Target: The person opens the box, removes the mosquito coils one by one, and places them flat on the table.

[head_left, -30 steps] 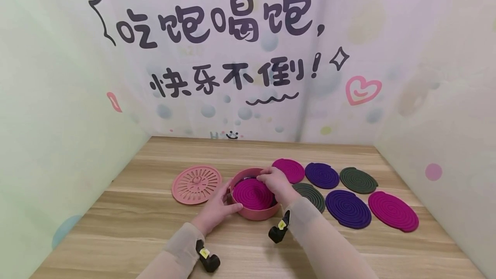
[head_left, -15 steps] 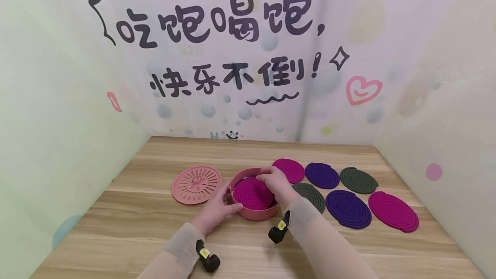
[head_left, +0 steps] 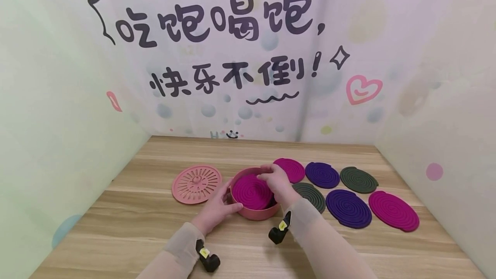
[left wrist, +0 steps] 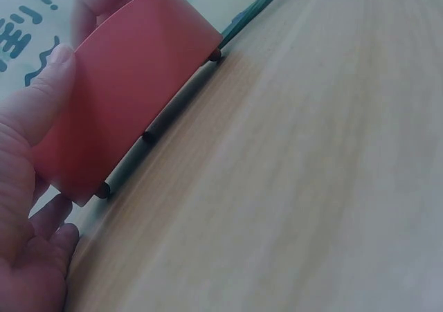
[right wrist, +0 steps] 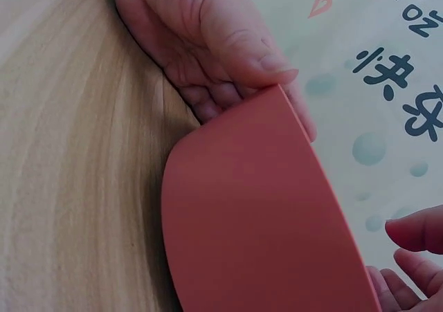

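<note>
Steadying a pink round box [head_left: 253, 212] at lower centre of the head view, both hands work at a magenta coil [head_left: 252, 191].
Left hand [head_left: 217, 208] cups the box's left wall; right hand [head_left: 276, 183] pinches the coil's far edge, tilted in the box. Left wrist view: fingers [left wrist: 41, 108] curl around the box [left wrist: 131, 97] on the bench [left wrist: 311, 173]. Right wrist view: thumb on the rim [right wrist: 277, 94].

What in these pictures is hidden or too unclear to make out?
- Inside of the pink tin: the magenta coil and the right hand cover it in the head view; both wrist views show only its outer wall.
- Right fingertips: behind the rim in the right wrist view.
- Green coil: partly behind the right wrist, head view.
- Left palm: cut off by the left wrist view's edge.
</note>
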The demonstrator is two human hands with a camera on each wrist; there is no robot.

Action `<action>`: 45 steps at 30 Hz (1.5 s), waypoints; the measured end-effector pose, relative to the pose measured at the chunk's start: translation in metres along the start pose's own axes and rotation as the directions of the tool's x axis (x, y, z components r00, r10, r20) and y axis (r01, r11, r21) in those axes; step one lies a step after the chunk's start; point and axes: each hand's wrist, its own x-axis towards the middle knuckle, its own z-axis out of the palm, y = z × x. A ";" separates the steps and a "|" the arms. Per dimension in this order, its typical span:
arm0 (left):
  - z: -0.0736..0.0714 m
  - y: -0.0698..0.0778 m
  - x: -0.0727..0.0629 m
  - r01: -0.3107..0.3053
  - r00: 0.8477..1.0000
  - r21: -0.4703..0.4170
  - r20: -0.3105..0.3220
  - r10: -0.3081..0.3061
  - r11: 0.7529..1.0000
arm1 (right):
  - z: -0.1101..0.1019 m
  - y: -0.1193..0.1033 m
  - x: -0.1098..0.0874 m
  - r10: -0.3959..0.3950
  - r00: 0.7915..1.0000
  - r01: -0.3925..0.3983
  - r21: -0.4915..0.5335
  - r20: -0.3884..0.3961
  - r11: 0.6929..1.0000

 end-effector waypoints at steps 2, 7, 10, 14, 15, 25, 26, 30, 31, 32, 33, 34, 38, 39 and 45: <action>0.000 0.000 0.000 0.001 1.000 -0.010 0.003 -0.001 1.000 | 0.000 0.001 0.000 -0.003 1.000 0.003 0.010 -0.002 1.000; 0.000 0.001 0.000 0.005 1.000 -0.005 0.003 -0.005 1.000 | 0.000 0.002 0.001 0.018 1.000 -0.018 0.031 -0.009 0.999; -0.001 0.000 0.000 0.000 1.000 0.003 0.005 0.000 1.000 | -0.001 0.002 0.001 0.040 0.999 -0.040 0.038 -0.010 0.998; -0.001 -0.001 0.000 -0.007 1.000 0.003 0.002 0.007 1.000 | -0.001 0.001 0.001 0.044 0.999 -0.044 0.031 -0.001 0.999; 0.000 -0.001 0.000 -0.012 1.000 0.002 0.001 0.012 1.000 | -0.001 0.001 0.000 0.045 0.999 -0.045 0.027 0.001 0.999; 0.001 0.001 0.000 -0.022 1.000 -0.026 -0.017 0.022 0.999 | 0.000 0.002 0.000 0.041 0.999 -0.041 0.014 0.029 0.999; 0.001 0.001 0.000 -0.023 1.000 -0.027 -0.017 0.022 0.999 | 0.000 0.002 0.000 0.036 0.999 -0.037 0.022 0.030 0.999; 0.001 0.001 0.000 -0.027 0.999 -0.028 -0.018 0.027 0.999 | 0.000 0.003 0.001 0.008 0.999 -0.010 0.049 0.039 0.999; 0.001 0.001 0.000 -0.028 0.999 -0.030 -0.017 0.027 0.999 | 0.000 0.003 0.001 0.001 0.999 -0.003 0.054 0.043 0.999; 0.001 0.001 0.000 -0.027 1.000 -0.030 -0.015 0.027 0.999 | -0.001 0.003 0.001 -0.002 0.999 -0.001 0.057 0.046 0.998; 0.001 0.000 0.000 -0.026 1.000 -0.029 -0.014 0.025 0.999 | -0.001 0.003 0.002 -0.006 0.999 0.003 0.055 0.048 0.998; 0.001 0.000 0.000 -0.025 1.000 -0.028 -0.012 0.025 0.999 | -0.001 0.004 0.002 -0.009 0.999 0.006 0.051 0.048 0.999; 0.000 0.001 -0.001 -0.017 1.000 -0.025 -0.009 0.017 1.000 | -0.001 0.005 0.003 -0.010 0.999 0.008 0.040 0.047 0.999; 0.000 0.002 -0.001 -0.016 1.000 -0.024 -0.011 0.016 1.000 | -0.001 0.005 0.003 -0.009 0.999 0.007 0.041 0.045 0.999; 0.001 0.001 0.000 -0.013 1.000 -0.021 -0.017 0.013 1.000 | 0.000 0.005 0.001 0.027 0.999 -0.028 0.032 0.046 0.999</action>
